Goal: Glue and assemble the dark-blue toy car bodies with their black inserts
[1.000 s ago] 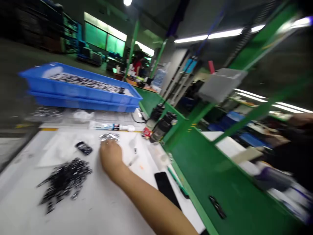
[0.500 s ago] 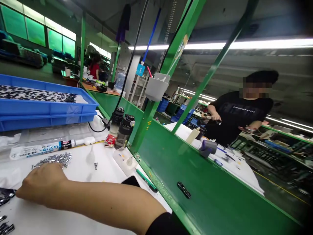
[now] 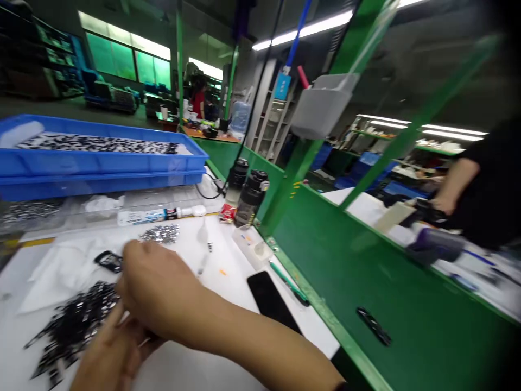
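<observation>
Here, the person's right hand (image 3: 152,288) arches low over the near left of a white work bench (image 3: 232,255), its fingers curled down and close together, while the left hand (image 3: 108,353) sits just below it, cut off by the bottom edge of the view, with its fingers loosely bunched. The fingertips are hidden, so whether either hand holds a small part cannot be told. Both hands are right beside a loose heap of small black-and-silver metal parts (image 3: 71,326), which seems spread out there so that either hand can reach it without stretching. Just beyond the hands, a black oblong frame-like piece (image 3: 109,261) rests on a sheet of white plastic film (image 3: 52,277), and a smaller cluster of silvery parts (image 3: 160,234) lies apart from the main heap. Farther back, a long white tube of glue (image 3: 142,217) lies along the far side of the bench, behind which two stacked blue plastic trays (image 3: 101,176) hold a layer of similar parts, apparently kept as a store clear of the working area. To the right, a black smartphone (image 3: 268,301) and a slim green pen (image 3: 288,282) sit near the bench's edge, out of the hands' way.
</observation>
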The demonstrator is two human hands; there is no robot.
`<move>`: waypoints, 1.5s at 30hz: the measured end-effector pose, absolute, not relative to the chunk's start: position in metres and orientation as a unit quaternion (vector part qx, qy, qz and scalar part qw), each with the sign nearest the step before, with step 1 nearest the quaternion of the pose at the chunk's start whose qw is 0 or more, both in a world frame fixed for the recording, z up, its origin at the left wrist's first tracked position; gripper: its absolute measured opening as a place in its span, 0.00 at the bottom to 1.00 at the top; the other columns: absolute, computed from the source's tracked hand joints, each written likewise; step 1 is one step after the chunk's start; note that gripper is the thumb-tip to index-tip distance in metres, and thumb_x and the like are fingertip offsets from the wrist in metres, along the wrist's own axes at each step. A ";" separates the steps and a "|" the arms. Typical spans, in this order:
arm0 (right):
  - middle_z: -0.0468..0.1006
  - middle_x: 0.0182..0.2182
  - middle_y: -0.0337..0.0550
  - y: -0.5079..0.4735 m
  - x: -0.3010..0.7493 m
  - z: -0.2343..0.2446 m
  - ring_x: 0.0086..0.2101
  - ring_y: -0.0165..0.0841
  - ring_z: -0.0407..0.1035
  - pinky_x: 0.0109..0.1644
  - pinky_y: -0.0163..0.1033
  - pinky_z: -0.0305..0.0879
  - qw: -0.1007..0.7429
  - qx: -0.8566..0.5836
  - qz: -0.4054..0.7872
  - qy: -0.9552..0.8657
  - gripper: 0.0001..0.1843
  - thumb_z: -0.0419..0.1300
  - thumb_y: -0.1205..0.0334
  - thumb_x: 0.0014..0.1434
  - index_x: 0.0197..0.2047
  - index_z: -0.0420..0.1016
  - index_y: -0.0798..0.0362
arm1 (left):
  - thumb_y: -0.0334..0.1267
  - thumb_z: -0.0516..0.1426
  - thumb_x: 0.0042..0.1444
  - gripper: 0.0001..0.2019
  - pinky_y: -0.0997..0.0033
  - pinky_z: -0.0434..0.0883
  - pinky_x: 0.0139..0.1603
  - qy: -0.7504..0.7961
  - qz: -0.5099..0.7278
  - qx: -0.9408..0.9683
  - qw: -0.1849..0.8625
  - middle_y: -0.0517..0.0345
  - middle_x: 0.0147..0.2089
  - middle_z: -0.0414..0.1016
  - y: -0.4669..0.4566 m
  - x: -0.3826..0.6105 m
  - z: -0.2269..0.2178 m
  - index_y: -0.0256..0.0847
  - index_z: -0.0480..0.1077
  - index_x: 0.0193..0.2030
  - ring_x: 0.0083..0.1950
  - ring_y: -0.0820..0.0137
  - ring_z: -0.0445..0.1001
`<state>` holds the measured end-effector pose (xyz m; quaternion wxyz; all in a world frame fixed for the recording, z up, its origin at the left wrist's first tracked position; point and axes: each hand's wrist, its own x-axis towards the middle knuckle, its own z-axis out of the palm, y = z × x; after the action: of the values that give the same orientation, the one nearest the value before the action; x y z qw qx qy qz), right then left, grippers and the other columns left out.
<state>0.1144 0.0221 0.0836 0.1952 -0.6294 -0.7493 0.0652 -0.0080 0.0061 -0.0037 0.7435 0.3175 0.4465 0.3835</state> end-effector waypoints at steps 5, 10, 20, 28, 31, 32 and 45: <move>0.80 0.39 0.40 -0.033 0.134 0.053 0.39 0.30 0.76 0.47 0.34 0.71 0.496 -0.562 0.325 -0.576 0.08 0.58 0.64 0.65 0.44 0.78 0.50 | 0.52 0.67 0.48 0.37 0.65 0.80 0.32 0.441 0.382 0.324 0.745 0.54 0.42 0.82 -0.002 0.003 0.005 0.46 0.64 0.64 0.39 0.58 0.81; 0.79 0.31 0.42 -0.035 0.134 0.018 0.31 0.32 0.75 0.35 0.35 0.73 0.544 -0.547 0.511 -0.380 0.13 0.63 0.52 0.62 0.43 0.74 0.52 | 0.50 0.61 0.57 0.29 0.71 0.75 0.27 0.460 0.404 0.367 0.701 0.61 0.30 0.77 -0.009 -0.002 0.011 0.43 0.64 0.62 0.24 0.70 0.74; 0.73 0.37 0.41 -0.037 0.135 0.016 0.30 0.30 0.67 0.30 0.34 0.69 0.476 -0.637 0.436 -0.422 0.12 0.64 0.50 0.59 0.37 0.74 0.49 | 0.49 0.59 0.58 0.18 0.70 0.73 0.24 0.434 0.379 0.399 0.714 0.61 0.26 0.74 -0.012 0.000 0.006 0.42 0.70 0.51 0.22 0.70 0.73; 0.66 0.26 0.34 -0.039 0.134 0.015 0.27 0.26 0.61 0.30 0.31 0.59 0.449 -0.630 0.514 -0.372 0.15 0.67 0.49 0.56 0.38 0.73 0.51 | 0.50 0.59 0.59 0.14 0.76 0.67 0.19 0.458 0.393 0.441 0.664 0.60 0.21 0.73 -0.017 0.000 0.005 0.40 0.69 0.40 0.19 0.72 0.71; 0.69 0.26 0.34 -0.038 0.136 0.018 0.24 0.25 0.61 0.29 0.31 0.59 0.442 -0.608 0.558 -0.352 0.17 0.67 0.48 0.56 0.41 0.74 0.52 | 0.48 0.58 0.61 0.12 0.76 0.67 0.19 0.467 0.401 0.457 0.643 0.60 0.22 0.75 -0.018 -0.001 0.004 0.40 0.69 0.38 0.18 0.73 0.71; 0.71 0.27 0.36 -0.037 0.137 0.019 0.25 0.26 0.63 0.30 0.32 0.61 0.439 -0.610 0.556 -0.356 0.17 0.66 0.47 0.56 0.41 0.74 0.52 | 0.48 0.58 0.61 0.12 0.76 0.67 0.19 0.467 0.402 0.459 0.640 0.60 0.22 0.75 -0.017 -0.001 0.003 0.40 0.69 0.38 0.18 0.73 0.71; 0.77 0.34 0.44 -0.055 0.168 0.073 0.34 0.37 0.71 0.38 0.41 0.65 0.451 -0.775 -0.001 -0.443 0.12 0.58 0.49 0.64 0.34 0.76 0.45 | 0.49 0.56 0.62 0.17 0.71 0.73 0.18 0.381 0.309 0.364 0.791 0.46 0.43 0.80 -0.002 -0.005 -0.006 0.40 0.64 0.50 0.27 0.68 0.77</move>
<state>0.1683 -0.0549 0.0727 0.4506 -0.7749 -0.4432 -0.0005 -0.0052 -0.0017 -0.0058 0.7915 0.3642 0.3812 0.3093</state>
